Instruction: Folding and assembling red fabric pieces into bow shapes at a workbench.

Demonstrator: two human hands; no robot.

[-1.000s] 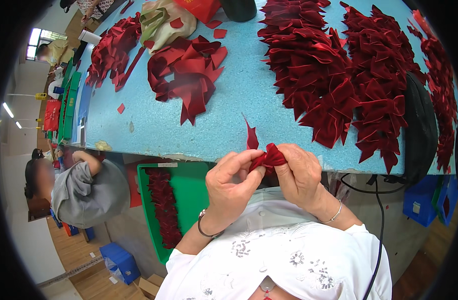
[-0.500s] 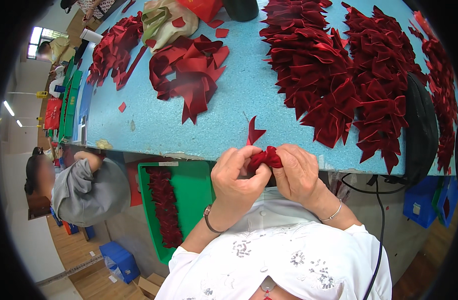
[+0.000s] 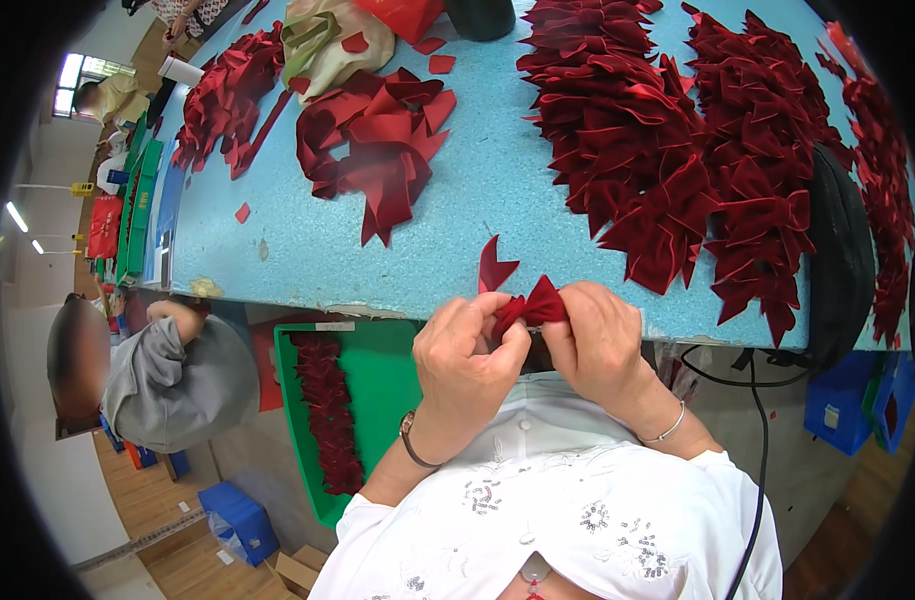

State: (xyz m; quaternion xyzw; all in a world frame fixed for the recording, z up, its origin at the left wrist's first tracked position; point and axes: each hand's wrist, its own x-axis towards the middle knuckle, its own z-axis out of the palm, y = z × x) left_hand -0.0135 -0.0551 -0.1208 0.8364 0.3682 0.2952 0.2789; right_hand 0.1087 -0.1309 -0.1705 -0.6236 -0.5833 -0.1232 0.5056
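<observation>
Both hands sit at the near edge of the light-blue speckled worktable (image 3: pixel 498 190), working one small dark-red velvet ribbon bow (image 3: pixel 531 305). Left hand (image 3: pixel 468 360): thumb and fingers pinched on the bow's left side. Right hand (image 3: pixel 598 345): fingers closed on its right side, partly covering it. Hands almost touch, bow clamped between them, held just above the table edge, not resting on it.

One loose forked red ribbon offcut (image 3: pixel 495 267) lies on the table just beyond the bow.

Step, as I read it: shaping or cinching the bow's centre, i.e. forming, not picking or placing. The knot itself is hidden by fingers, so can't tell how finished it is.

Next move likely calls for keeping the centre pinch tight with one hand while the other evens the loops; velvet is soft, folds will spring open if grip slackens.

Around:
- large heap of finished dark-red bows (image 3: pixel 678 150) far right of table
- tangle of uncut red ribbon strips (image 3: pixel 378 150) centre-left
- green plastic tray (image 3: pixel 378 400) below the table, with a row of red pieces
- another person in a grey top (image 3: pixel 178 385) lower left, well apart
</observation>
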